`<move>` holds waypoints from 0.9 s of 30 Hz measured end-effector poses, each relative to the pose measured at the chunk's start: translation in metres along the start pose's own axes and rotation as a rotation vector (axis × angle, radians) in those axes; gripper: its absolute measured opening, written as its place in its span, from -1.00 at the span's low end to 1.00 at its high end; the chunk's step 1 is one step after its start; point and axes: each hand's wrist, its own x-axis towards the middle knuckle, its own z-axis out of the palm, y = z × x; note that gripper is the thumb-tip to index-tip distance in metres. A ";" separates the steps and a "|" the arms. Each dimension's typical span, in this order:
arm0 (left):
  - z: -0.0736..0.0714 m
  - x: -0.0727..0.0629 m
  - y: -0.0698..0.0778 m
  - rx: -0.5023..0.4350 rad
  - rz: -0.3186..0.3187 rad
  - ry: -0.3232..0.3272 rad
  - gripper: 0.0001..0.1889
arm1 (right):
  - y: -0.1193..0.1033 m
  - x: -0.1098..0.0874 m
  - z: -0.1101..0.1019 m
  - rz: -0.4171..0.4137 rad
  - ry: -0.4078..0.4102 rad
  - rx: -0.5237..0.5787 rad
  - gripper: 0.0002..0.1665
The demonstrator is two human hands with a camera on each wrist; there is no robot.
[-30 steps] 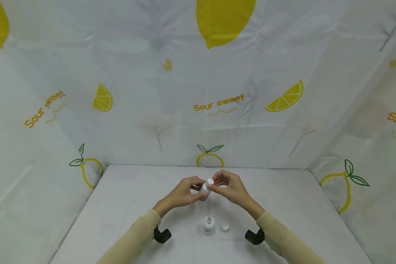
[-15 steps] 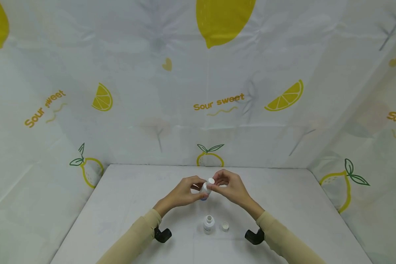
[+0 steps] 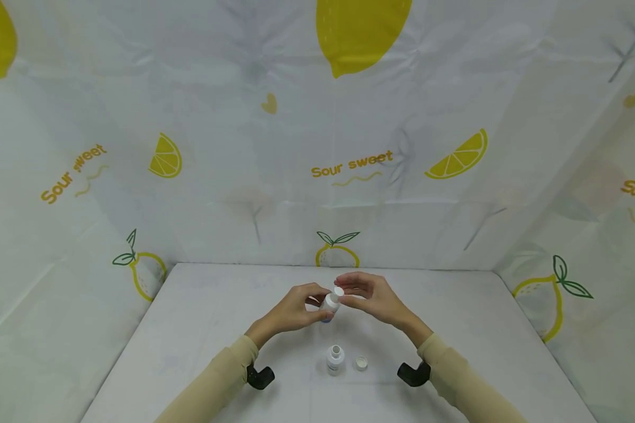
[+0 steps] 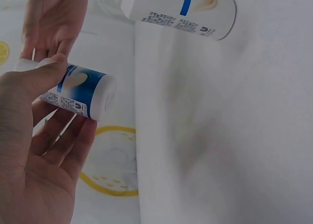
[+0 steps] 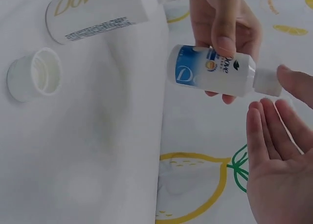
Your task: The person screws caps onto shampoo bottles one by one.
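Note:
My left hand [image 3: 292, 308] grips a small white-and-blue Dove bottle [image 3: 328, 304], raised and tilted, with the thumb on one side and fingers on the other. A white cap [image 5: 267, 82] sits on its neck. My right hand [image 3: 374, 298] is beside that cap, fingers extended and apart; its thumb tip is at the cap's edge, and I cannot tell whether it touches. Nearer to me an uncapped white Dove bottle [image 3: 335, 361] stands upright on the table. Just right of it lies a loose white cap [image 5: 34, 75], its hollow side up.
The white table [image 3: 211, 305] meets a lemon-print cloth wall [image 3: 275, 223] at its back edge, and similar cloth rises at both sides. Black wrist devices [image 3: 260, 378] jut from beneath both sleeves, near the standing bottle and loose cap.
My right hand's fingers have loosened from the held bottle's cap and straightened, and that hand and forearm have shifted slightly right. The left hand holds the bottle almost as before.

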 end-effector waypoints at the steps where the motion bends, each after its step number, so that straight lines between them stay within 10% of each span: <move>1: 0.000 0.000 0.000 0.001 0.000 -0.003 -0.61 | 0.000 0.000 -0.002 -0.009 -0.033 0.016 -0.51; 12: 0.000 -0.002 0.001 0.008 0.003 -0.028 -0.62 | 0.001 0.004 -0.010 -0.033 -0.204 0.114 -0.53; 27: 0.002 -0.002 -0.002 0.018 0.014 -0.021 -0.60 | 0.002 0.001 -0.003 -0.031 -0.103 -0.004 -0.64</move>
